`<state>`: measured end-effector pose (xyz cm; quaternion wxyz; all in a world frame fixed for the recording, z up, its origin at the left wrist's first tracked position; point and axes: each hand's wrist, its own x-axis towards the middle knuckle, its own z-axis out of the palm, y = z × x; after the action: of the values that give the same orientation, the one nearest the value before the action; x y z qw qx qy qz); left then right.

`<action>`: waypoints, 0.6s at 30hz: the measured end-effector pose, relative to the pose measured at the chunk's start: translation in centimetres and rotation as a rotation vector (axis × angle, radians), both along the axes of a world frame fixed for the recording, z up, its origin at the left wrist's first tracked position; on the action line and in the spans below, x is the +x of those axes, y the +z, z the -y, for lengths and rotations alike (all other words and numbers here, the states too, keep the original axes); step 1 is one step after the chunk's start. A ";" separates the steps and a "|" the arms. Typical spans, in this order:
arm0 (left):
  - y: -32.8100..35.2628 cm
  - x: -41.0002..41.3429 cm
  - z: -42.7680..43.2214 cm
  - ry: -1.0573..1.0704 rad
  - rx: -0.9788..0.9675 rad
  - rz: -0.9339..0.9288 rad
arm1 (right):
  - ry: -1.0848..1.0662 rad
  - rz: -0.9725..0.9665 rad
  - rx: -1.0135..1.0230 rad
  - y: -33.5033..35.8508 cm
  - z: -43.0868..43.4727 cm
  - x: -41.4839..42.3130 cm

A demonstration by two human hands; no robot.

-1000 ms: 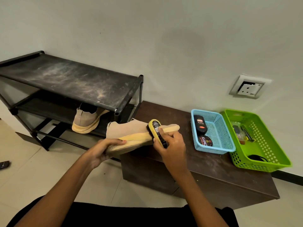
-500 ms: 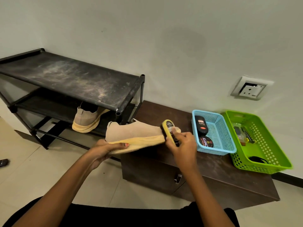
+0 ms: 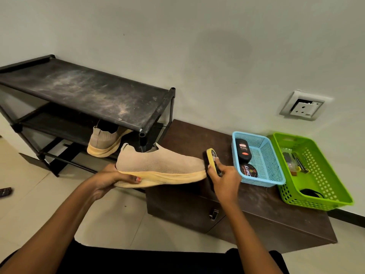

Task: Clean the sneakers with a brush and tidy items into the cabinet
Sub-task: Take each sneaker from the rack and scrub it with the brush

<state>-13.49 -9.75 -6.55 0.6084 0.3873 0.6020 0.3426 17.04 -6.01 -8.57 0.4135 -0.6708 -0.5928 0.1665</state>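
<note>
A beige knit sneaker (image 3: 158, 164) with a yellow sole is held level in the air, toe pointing right. My left hand (image 3: 110, 179) grips its sole under the heel. My right hand (image 3: 225, 179) grips a yellow-backed brush (image 3: 212, 158) whose bristles touch the sneaker's toe. The second sneaker (image 3: 104, 142) stands on the middle shelf of the black shoe rack (image 3: 88, 89). Below my hands is a low dark brown cabinet (image 3: 256, 204) with a metal latch on its front.
On the cabinet stand a blue basket (image 3: 262, 167) with a shoe-polish tin and a black bottle, and a green basket (image 3: 324, 184) with small items. A wall socket (image 3: 302, 105) is above them. A dark object (image 3: 5, 191) lies on the tiled floor, far left.
The brush has slid right along the sneaker from its middle to its toe. The sneaker has turned from sole-up to level, its side facing me.
</note>
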 end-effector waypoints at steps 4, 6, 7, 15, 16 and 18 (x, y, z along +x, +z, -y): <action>-0.3 -0.5 -0.6 -0.036 0.062 -0.055 | 0.010 0.014 0.019 0.1 0.8 -1.1; -0.7 -1.0 -0.6 -0.060 0.084 -0.095 | 0.144 0.076 0.043 -0.5 2.0 -2.0; -0.9 -1.2 -0.7 -0.085 0.088 -0.135 | 0.177 0.118 0.028 -0.9 2.1 -2.1; -0.9 -1.3 -0.4 -0.178 0.404 -0.499 | -0.100 0.181 -0.219 -2.4 -0.5 -0.3; -0.7 -1.1 -0.2 -0.182 0.489 -0.564 | -0.116 0.194 -0.239 -2.5 -0.4 -0.4; -0.2 -0.7 0.4 -0.185 0.653 -0.663 | -0.128 0.163 -0.264 -2.0 -0.7 -0.4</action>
<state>-14.19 -10.11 -6.73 0.2580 0.6987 0.5875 0.3163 16.66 -5.29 -10.57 0.2822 -0.7669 -0.5534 0.1610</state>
